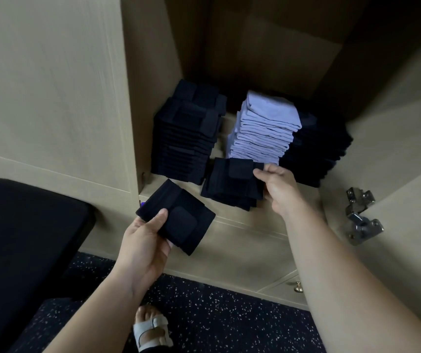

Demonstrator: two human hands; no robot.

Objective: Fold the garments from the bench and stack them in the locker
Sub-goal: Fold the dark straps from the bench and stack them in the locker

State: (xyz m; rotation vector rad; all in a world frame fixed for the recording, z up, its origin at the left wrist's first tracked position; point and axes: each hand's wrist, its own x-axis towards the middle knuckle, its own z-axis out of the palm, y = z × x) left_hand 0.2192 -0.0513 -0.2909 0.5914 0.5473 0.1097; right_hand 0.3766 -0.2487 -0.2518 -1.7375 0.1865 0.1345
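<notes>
A folded dark navy garment (pixel 179 220) is held in the air just in front of the locker shelf (pixel 242 222), low and left of the opening. The left hand (pixel 143 240) grips its near corner, thumb on top and fingers curled beneath. On the shelf's front edge sits a short stack of dark garments (pixel 229 184). The right hand (pixel 278 187) clasps its right side, thumb over the top piece and fingers curled against the edge. Behind it rise a tall dark stack (pixel 186 138) on the left, a lavender stack (pixel 263 131) in the middle and another dark stack (pixel 319 154) on the right. A metal hinge (pixel 361 215) hangs on the open door (pixel 408 174). A black padded counter (pixel 26 238) stands left, over a speckled floor (pixel 217 314) with a sandalled foot (pixel 150 327).
</notes>
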